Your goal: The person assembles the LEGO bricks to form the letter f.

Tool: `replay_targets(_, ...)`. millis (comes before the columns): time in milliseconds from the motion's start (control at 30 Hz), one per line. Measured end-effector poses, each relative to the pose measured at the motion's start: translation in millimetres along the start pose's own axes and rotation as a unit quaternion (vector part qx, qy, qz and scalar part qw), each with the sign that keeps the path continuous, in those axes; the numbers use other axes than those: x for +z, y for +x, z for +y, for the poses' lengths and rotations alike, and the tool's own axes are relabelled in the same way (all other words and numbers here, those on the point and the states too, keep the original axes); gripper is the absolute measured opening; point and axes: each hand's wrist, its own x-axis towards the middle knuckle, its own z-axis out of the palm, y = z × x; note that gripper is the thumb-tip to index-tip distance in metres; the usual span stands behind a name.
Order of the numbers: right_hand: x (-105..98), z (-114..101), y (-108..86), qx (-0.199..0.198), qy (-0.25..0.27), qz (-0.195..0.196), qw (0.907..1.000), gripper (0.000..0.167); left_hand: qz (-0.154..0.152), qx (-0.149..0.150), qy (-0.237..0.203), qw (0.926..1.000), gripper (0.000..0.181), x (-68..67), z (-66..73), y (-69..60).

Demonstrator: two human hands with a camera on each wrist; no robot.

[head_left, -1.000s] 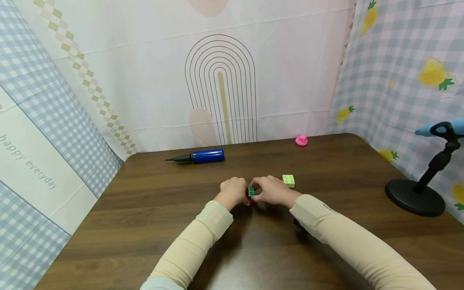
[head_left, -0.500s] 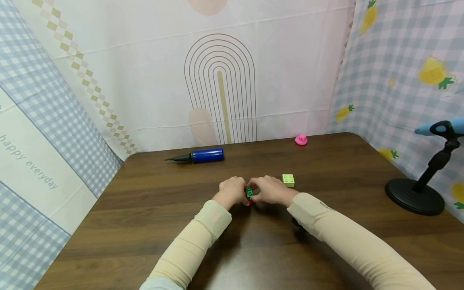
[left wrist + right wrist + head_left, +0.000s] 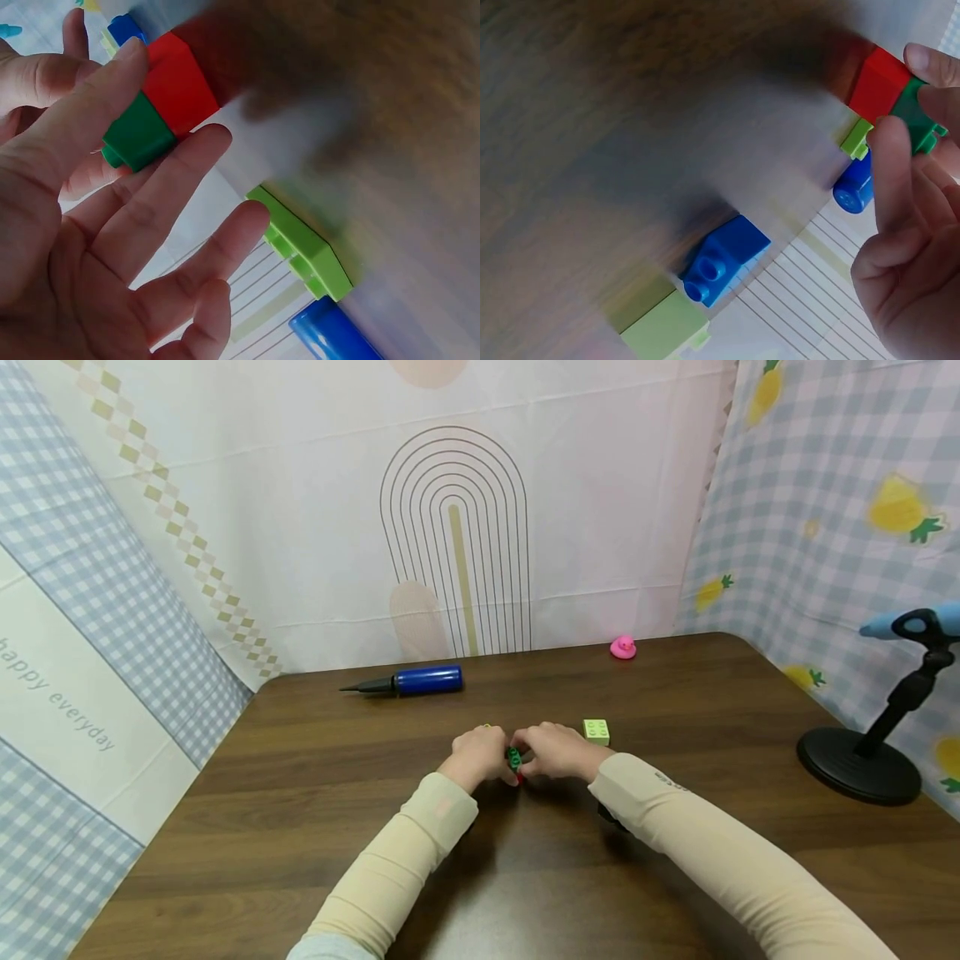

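A green toy building brick (image 3: 513, 759) sits on a red brick (image 3: 181, 82), both partly covered by fingers. My left hand (image 3: 482, 755) pinches the pair from the left, thumb across the near side and index finger at the seam between the colours. From the other side my right hand (image 3: 557, 752) pinches the same stack with thumb and fingertips around the green brick (image 3: 913, 118). The left hand's other fingers are spread out loosely. In the left wrist view a lime-green brick (image 3: 304, 244) lies on the table beyond those fingers.
Behind the right hand lie a pale-green brick (image 3: 596, 732) and a blue brick (image 3: 727, 255). Farther back are a blue hand pump (image 3: 429, 680) and a pink rubber duck (image 3: 623, 648). A black stand (image 3: 858, 766) occupies the table's right side.
The green brick has shifted slightly left and turned a little between the hands. Less red shows in the head view. Both hands keep their hold.
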Motion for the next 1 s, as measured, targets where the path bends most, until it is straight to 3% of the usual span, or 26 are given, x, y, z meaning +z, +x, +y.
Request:
replay_targets(267,1,-2,-0.3,0.016,0.055,-0.009,0.9983,0.027,0.006,-0.006,0.004,1.0000,0.030,-1.7,-0.2,2.0)
replay_targets(567,-20,11,-5.7,0.007,0.017,-0.009,0.9998,0.040,-0.004,-0.006,0.002,1.0000,0.029,-1.7,2.1,3.4)
replay_targets(867,-39,31,-14.0,0.033,-0.008,-0.007,0.9994,0.039,-0.005,-0.014,0.017,0.9997,0.037,-3.2,1.3,1.6)
replay_targets(1000,-39,34,-16.0,0.035,-0.012,-0.007,0.9993,0.037,0.001,0.004,0.016,0.9999,0.044,-5.3,1.6,0.1)
